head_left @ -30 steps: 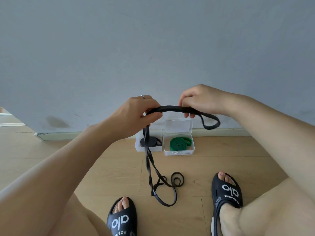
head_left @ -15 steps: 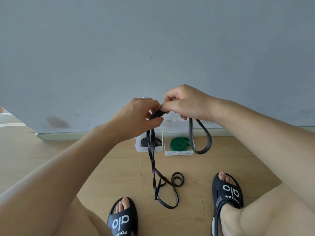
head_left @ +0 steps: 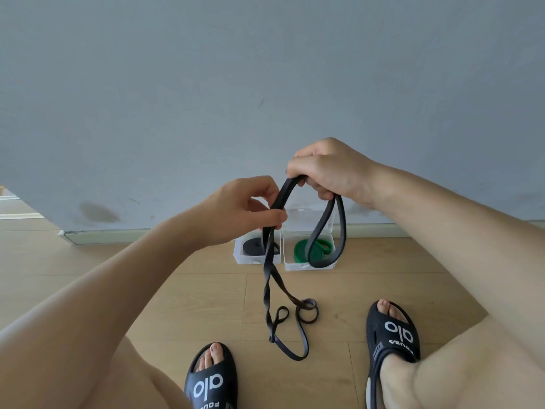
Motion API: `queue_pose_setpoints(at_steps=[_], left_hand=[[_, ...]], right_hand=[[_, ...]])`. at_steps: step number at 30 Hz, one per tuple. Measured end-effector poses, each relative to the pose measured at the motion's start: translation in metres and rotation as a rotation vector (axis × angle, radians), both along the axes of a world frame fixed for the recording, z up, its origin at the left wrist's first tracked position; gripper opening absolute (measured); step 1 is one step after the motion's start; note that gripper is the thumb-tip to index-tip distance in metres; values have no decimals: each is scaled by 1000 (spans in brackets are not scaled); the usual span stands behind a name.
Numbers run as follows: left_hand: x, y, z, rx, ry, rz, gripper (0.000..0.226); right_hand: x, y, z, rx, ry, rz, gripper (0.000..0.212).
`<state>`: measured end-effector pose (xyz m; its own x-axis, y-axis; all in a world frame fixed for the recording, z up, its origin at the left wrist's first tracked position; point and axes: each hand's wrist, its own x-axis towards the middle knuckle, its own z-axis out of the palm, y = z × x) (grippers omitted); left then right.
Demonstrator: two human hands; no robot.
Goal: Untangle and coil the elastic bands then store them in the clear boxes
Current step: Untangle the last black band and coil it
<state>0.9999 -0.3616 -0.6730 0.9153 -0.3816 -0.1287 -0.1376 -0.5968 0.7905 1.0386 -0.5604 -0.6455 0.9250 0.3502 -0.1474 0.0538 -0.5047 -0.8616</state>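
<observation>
Since a moment ago both hands have pulled apart a little and the right one has lifted, so the short span of black band between them shows again and the loop under my right fist hangs longer.

Largest first: the wooden floor carries two clear boxes against the wall. The left box holds a coiled black band, the right box a coiled green band. Both lids stand open. The band I am working on is not in a box: its upper part is in my hands, its tail drops in front of the left box, twists round itself, and ends in small kinks on the floor between my sandals.

My right hand has its grip curled round the band, holding the top of the first loop, which dangles in front of the green box. My left hand pinches the band between thumb and fingers just below, where the tail begins.

The step, I judge, is winding the next turn. To do it well I should let the band slide through my left pinch flat, so the twists run out down the tail instead of being wound in. Each new turn should match the hanging loop. The kinks near the floor look likely to snag, so I should shake them loose first.
</observation>
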Motion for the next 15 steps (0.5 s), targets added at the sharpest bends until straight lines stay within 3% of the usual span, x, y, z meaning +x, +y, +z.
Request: queue_pose_setpoints(at_steps=[9,15], left_hand=[[2,-2,-4,-54,-149,10,8],[5,-3,-9,13,-221,39,9]], right_hand=[[4,-10,2,143,79,-18,36],[8,-16,-4,101,164,-49,23]])
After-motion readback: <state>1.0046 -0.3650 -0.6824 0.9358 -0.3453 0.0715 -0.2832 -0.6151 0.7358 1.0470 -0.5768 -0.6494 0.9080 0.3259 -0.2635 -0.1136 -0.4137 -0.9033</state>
